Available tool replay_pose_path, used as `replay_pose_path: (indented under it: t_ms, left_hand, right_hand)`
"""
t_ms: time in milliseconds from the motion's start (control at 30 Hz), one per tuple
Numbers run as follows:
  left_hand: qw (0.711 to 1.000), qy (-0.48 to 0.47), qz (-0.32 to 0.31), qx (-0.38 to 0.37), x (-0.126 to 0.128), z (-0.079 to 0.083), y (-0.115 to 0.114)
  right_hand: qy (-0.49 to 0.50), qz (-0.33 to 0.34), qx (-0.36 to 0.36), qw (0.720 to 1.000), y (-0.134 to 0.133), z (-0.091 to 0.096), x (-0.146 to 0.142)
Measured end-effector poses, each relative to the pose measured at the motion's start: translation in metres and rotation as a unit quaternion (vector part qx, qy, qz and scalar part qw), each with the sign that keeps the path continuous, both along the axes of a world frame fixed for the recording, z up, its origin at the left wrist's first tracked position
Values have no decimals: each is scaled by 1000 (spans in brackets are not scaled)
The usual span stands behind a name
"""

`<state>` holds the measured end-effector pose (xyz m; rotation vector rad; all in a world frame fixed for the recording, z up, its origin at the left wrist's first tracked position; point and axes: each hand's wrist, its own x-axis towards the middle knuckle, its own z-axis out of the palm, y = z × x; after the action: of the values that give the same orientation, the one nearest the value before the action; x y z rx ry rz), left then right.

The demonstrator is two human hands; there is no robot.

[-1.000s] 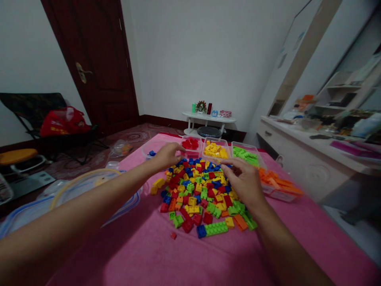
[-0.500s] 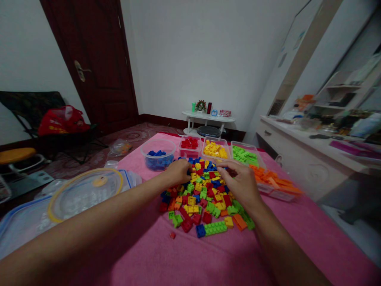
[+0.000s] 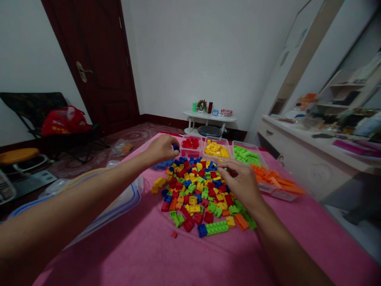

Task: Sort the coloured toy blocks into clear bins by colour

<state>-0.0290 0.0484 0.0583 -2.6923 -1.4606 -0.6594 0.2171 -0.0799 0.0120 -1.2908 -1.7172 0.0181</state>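
Observation:
My left hand (image 3: pixel 163 150) is raised over the round clear tub, pinching a dark blue toy building brick (image 3: pixel 176 147). The hand and forearm cover most of that tub (image 3: pixel 157 166), with blue bricks partly showing in it. My right hand (image 3: pixel 239 178) rests at the right side of a mixed pile of toy building bricks (image 3: pixel 196 190), in red, yellow, blue, green and orange. Its thumb and fingers are curled close together by some blue bricks; whatever is between them is hidden.
Behind the pile stand clear boxes of red bricks (image 3: pixel 190 143), yellow bricks (image 3: pixel 216 149) and green bricks (image 3: pixel 245 155). Orange bricks (image 3: pixel 272 178) heap in a box at right. A blue-rimmed lid (image 3: pixel 131 198) lies under my left forearm. A pink cloth (image 3: pixel 154 258) covers the table.
My left hand has moved up and left from the pile to above the round tub, carrying a blue brick. Yellow bricks now show at the pile's left edge. My right hand has barely moved.

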Motion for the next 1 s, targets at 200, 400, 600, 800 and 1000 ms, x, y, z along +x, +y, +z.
replay_pose_path:
  t_ms: [200,400,600,800,1000]
  left_hand:
    - [996,-54,48,-53,-21,7,27]
    - [993,-77,-1,90,-7,-10,25]
    - [997,24,-69,-2,49,-59,18]
    - [992,114,12,-49,75,-85,26]
    - [985,120,76,-97,84,-94,31]
  right_hand:
    - [-3,0,1,1000,0,0,0]
    - [-13,1,1,1000,-1,1,-2]
    - [2,6,-15,1000,-1,1,-5]
    - [-23,19,-16,999,-2,0,-7]
    - [-26,34,-41,998,-4,0,-14]
